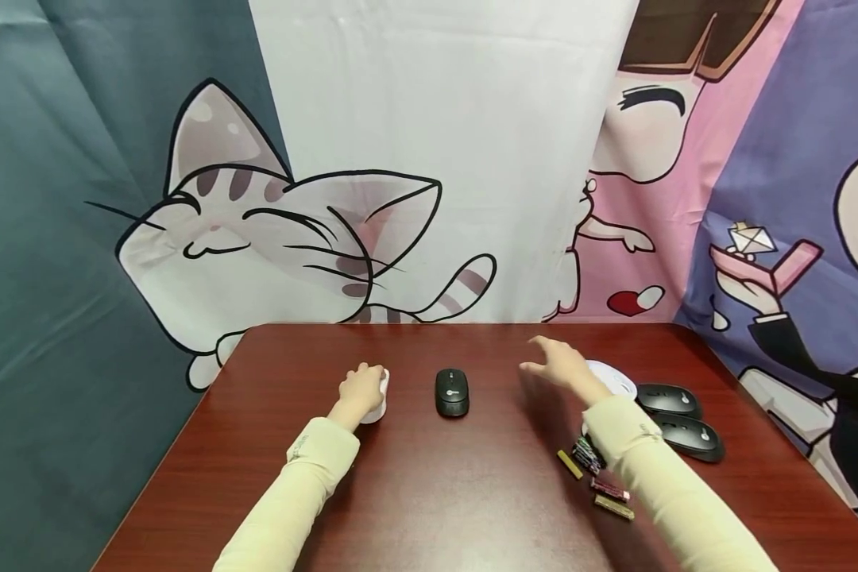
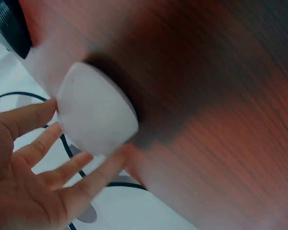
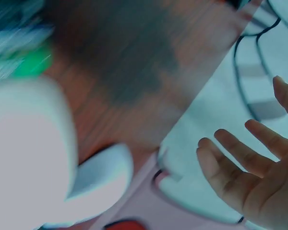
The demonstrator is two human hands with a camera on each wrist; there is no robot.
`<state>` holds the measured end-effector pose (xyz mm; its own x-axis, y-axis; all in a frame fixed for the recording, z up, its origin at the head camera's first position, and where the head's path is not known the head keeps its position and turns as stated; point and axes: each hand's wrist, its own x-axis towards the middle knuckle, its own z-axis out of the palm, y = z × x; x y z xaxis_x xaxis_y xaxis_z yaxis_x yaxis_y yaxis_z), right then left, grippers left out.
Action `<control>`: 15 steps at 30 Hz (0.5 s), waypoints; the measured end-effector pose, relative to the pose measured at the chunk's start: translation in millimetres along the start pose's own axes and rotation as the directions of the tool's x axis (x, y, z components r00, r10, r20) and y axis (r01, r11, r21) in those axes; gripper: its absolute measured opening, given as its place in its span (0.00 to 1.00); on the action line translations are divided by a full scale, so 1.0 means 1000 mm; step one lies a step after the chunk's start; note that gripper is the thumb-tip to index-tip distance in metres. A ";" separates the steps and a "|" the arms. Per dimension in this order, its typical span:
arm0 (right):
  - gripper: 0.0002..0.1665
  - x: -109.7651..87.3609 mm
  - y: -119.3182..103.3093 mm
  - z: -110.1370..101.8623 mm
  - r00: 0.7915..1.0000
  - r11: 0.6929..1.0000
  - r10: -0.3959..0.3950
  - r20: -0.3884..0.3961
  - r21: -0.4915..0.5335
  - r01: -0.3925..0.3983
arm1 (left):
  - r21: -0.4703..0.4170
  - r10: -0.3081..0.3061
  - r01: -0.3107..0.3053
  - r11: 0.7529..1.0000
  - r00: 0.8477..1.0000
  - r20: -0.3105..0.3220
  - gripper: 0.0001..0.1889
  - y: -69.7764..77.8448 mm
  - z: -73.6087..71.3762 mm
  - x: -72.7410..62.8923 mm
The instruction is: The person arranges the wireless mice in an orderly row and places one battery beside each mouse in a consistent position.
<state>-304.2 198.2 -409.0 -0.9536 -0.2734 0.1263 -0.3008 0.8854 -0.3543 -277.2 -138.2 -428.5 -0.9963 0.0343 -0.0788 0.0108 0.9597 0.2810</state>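
Note:
My left hand (image 1: 361, 391) grips a white computer mouse (image 1: 377, 407) on the left part of the table. In the left wrist view its thumb and fingertips sit along the edges of the white mouse (image 2: 96, 110). A black mouse (image 1: 452, 392) stands alone mid-table, to the right of that hand. My right hand (image 1: 559, 367) hovers over the right part of the table with fingers spread and nothing in it. Just beyond its wrist lies a white mouse (image 1: 612, 379), partly covered by the sleeve; the right wrist view shows two white rounded shapes (image 3: 29, 153), blurred.
Two black mice (image 1: 668, 400) lie side by side on the right of the brown table (image 1: 472, 508). Several small battery-like cylinders (image 1: 614, 507) are scattered beside the right forearm, a bundle (image 1: 588, 455) among them. A printed cartoon curtain (image 1: 429, 103) hangs behind the table.

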 end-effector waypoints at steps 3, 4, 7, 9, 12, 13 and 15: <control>0.32 -0.016 0.017 -0.021 1.000 1.000 0.005 0.025 0.020 -0.006 | 0.003 0.018 -0.018 1.000 0.999 -0.042 0.18 0.008 -0.001 -0.001; 0.31 -0.021 0.022 -0.024 1.000 1.000 0.007 0.020 0.025 -0.008 | 0.005 0.037 -0.037 0.999 0.998 -0.059 0.17 0.010 -0.002 -0.001; 0.30 -0.033 0.041 -0.030 1.000 0.999 0.012 -0.019 0.041 -0.012 | 0.027 0.140 -0.137 0.990 0.982 -0.125 0.17 0.016 -0.004 -0.001; 0.29 -0.042 0.051 -0.033 0.999 0.999 0.018 -0.041 0.040 -0.017 | 0.013 0.226 -0.228 0.974 0.956 -0.187 0.17 0.022 -0.003 0.000; 0.28 -0.054 0.069 -0.038 0.997 0.999 0.025 -0.073 0.024 -0.023 | -0.031 0.330 -0.349 0.936 0.908 -0.258 0.17 0.031 0.003 0.002; 0.27 -0.059 0.076 -0.039 0.996 0.999 0.026 -0.082 0.020 -0.024 | -0.055 0.353 -0.380 0.923 0.896 -0.270 0.17 0.035 0.006 0.002; 0.23 -0.067 0.088 -0.042 0.995 1.000 0.029 -0.099 0.012 -0.028 | -0.084 0.384 -0.420 0.904 0.881 -0.278 0.17 0.043 0.014 0.003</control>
<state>-266.0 310.8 -409.8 -0.9558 -0.2090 0.2069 -0.2741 0.8880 -0.3691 -278.6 -93.1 -429.6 -0.8969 0.3211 0.3040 0.4213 0.8294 0.3670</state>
